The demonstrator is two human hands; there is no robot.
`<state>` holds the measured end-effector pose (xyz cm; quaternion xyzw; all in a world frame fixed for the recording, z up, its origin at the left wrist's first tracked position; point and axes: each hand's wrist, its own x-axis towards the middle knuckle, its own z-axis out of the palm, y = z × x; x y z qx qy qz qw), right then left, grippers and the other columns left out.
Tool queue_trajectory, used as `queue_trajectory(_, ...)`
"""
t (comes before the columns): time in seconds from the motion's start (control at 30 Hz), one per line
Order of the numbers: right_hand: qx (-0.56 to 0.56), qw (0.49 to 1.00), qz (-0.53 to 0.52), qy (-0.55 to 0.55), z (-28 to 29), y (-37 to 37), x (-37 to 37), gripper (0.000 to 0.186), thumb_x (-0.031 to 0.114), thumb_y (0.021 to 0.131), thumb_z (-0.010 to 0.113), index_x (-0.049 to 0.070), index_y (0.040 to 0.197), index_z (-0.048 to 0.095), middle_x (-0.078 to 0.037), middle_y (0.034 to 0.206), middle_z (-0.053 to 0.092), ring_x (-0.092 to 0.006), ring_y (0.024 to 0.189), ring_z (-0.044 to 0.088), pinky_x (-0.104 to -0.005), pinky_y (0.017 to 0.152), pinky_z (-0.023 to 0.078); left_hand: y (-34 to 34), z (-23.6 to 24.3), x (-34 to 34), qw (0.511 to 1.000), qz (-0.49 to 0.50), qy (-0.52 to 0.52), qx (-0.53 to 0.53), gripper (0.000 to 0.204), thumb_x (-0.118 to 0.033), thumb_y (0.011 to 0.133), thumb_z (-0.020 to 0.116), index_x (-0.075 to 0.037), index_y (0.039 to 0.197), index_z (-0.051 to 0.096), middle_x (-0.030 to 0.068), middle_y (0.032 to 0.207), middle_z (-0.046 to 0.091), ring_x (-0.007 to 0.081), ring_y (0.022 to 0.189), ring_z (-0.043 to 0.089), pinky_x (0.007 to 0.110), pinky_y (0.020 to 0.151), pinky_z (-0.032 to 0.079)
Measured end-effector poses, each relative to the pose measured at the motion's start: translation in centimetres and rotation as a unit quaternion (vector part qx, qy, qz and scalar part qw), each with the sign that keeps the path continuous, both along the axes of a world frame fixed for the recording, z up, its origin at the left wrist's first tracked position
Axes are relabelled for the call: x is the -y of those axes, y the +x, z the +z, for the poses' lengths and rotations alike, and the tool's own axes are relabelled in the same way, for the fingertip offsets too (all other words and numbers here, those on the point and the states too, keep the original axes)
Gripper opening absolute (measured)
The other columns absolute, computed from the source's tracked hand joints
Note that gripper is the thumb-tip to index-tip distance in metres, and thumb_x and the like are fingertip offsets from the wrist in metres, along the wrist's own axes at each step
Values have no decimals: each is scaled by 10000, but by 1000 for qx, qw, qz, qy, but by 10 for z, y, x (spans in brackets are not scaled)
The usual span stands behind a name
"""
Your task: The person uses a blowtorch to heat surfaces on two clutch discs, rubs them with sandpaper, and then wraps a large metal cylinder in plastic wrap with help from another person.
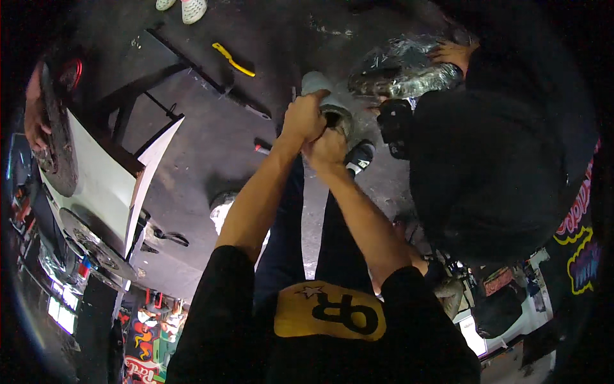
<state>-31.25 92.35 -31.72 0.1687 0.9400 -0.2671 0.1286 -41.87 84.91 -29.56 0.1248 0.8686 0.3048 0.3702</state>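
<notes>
My left hand (305, 120) is closed around the side of a pale grey roll (343, 120) with a dark hollow end, in front of my legs. Just below it, my right hand (329, 148) is closed at the near edge of the same roll. Both forearms reach forward, and the hands nearly touch. A pale rounded piece (314, 82) shows just beyond my left fingers; whether it belongs to the roll I cannot tell. My fingers hide much of the roll.
At right, a co-worker in black has a hand (451, 54) on a bundle wrapped in clear film (409, 75). A yellow-handled tool (233, 59), a black metal frame (185, 61) and a black strap (171, 238) lie ahead and left. Another person's hand (37, 131) holds a disc near a white panel (105, 185).
</notes>
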Motion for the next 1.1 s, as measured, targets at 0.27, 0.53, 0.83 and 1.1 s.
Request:
queue_trajectory(0.27,37,971,232,35,-1,5,-3,325,341,824,703,43,939,766,-183,927,754,-371,893,721,-500,954,512,29,3,31,978,204,38,20,583,-36,770,642,-78,1351,658,261,1022,732,426,997,717,441,930,549)
queue_trajectory(0.53,64,918,387,57,-4,22,-13,271,304,819,670,70,877,792,-162,886,761,-300,861,733,-444,990,494,54,1,47,972,158,158,-73,615,-40,776,649,-94,1386,601,219,1411,587,416,1237,595,452,1047,487)
queue_trajectory(0.83,30,942,326,72,-43,50,-7,277,240,841,649,68,1032,753,-172,1026,739,-320,1029,701,-488,993,487,-27,1,-54,967,-149,-37,202,566,-433,915,623,-84,1360,660,227,1300,667,361,1283,605,440,1118,440)
queue_trajectory(1.1,1,988,152,12,-121,100,17,330,251,913,579,55,1138,718,-217,1175,712,-373,1100,684,-509,931,525,-57,-55,-84,876,-415,-51,238,365,-365,903,620,-90,1065,797,177,1207,736,281,1129,708,427,906,551)
